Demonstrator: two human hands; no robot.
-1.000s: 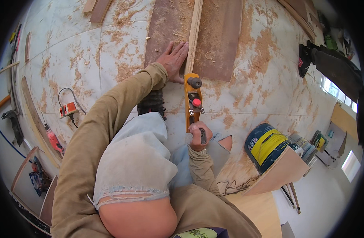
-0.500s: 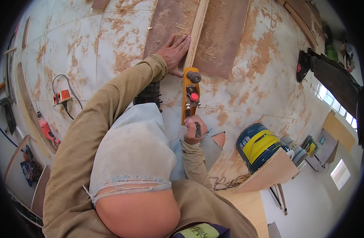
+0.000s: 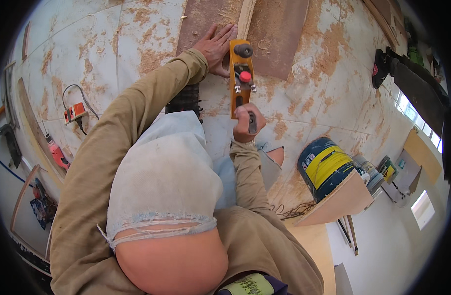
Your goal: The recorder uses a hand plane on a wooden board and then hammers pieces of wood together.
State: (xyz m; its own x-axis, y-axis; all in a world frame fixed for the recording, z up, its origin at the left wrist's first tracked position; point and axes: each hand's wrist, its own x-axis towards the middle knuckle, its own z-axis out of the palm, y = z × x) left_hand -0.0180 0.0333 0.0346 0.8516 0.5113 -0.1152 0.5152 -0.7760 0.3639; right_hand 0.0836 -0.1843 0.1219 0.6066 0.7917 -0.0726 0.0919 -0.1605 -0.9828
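Note:
My left hand (image 3: 214,48) lies with fingers stretched out on a reddish-brown board (image 3: 196,14), against the left side of a long, pale wooden strip (image 3: 245,14). My right hand (image 3: 246,121) grips the rear handle of an orange hand plane (image 3: 235,86), which has a dark front knob and a red adjuster. The plane sits over the near end of the strip, just right of my left hand. A second reddish board (image 3: 279,44), dusted with shavings, lies right of the strip. A dark, ribbed object (image 3: 182,101) is partly hidden below my left sleeve.
An orange power socket (image 3: 74,112) with cables and a pink drill (image 3: 56,151) lie at left. At right are a dark bucket with a yellow band (image 3: 325,168), a leaning plywood piece (image 3: 336,201), and another person's dark-trousered leg (image 3: 415,93). Sawdust covers the tiled floor (image 3: 88,29).
My right hand and the plane have moved forward, up the frame along the strip. My left hand stays on the board, appearing higher in the view.

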